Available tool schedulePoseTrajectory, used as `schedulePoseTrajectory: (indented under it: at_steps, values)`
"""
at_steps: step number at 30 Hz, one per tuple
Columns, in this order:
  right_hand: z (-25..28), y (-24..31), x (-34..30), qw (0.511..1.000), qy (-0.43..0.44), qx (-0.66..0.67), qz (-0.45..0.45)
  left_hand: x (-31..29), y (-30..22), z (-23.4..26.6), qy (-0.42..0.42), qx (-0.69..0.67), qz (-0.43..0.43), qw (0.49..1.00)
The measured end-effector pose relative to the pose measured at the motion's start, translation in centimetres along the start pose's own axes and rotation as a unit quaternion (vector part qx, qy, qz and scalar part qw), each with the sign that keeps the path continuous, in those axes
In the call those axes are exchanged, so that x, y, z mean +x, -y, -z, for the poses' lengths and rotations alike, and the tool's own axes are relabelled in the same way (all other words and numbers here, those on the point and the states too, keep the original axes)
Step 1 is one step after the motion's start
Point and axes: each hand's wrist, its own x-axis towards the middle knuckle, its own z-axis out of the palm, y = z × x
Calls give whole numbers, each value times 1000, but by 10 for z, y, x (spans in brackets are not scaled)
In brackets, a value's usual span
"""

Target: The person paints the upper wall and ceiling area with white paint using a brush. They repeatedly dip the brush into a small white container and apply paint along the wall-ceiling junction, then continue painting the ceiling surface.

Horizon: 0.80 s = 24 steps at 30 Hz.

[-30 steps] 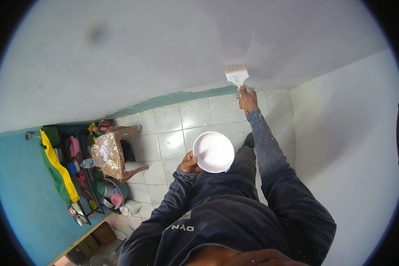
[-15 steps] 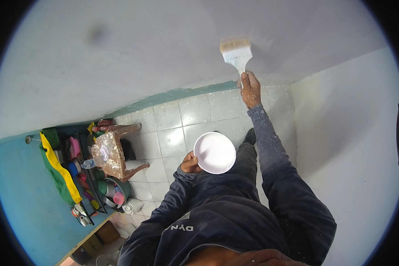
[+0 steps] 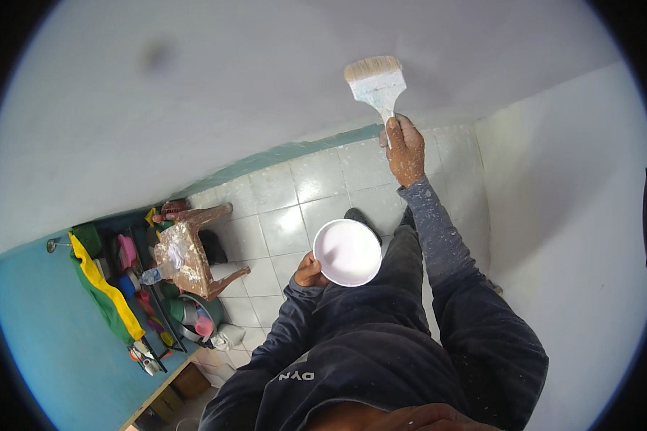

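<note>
My right hand [image 3: 406,151], flecked with paint, is closed round the handle of a wide paintbrush [image 3: 377,87]. The brush has a white, paint-smeared body and pale bristles pointing away from me at the pale lilac wall [image 3: 251,72]; whether the bristle tips touch it I cannot tell. At my waist my left hand [image 3: 310,271] grips the left rim of a round white tub [image 3: 347,253] holding pale, whitish paint. The thumb lies at the rim, and the other fingers are mostly hidden beneath the tub.
A teal band [image 3: 287,154] runs along the foot of the wall above white floor tiles [image 3: 284,230]. To the left stand a paint-splattered stool [image 3: 194,262] and a rack [image 3: 147,287] of household items by a blue wall [image 3: 43,323]. A white wall [image 3: 553,201] rises at right.
The brush has shifted slightly left, its bristles less splayed. The tub stays about where it was, a little lower. My view has turned slightly, and more of my left shoe shows.
</note>
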Motion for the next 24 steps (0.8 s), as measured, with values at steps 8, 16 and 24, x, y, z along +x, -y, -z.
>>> schedulePoseTrajectory:
  at_steps: [8, 16, 24]
  values:
    - [-14, -97, -4, 996, -12, -77, -49, 2, -1, 5, 10, 33, 26, 999]
    - [-6, -58, 10, 987, 19, -142, -72, 18, -1, -4, 14, 22, 10, 1000]
    - [-18, -28, -2, 999, 2, -8, -46, 23, -5, -14, 3, 11, 15, 1000]
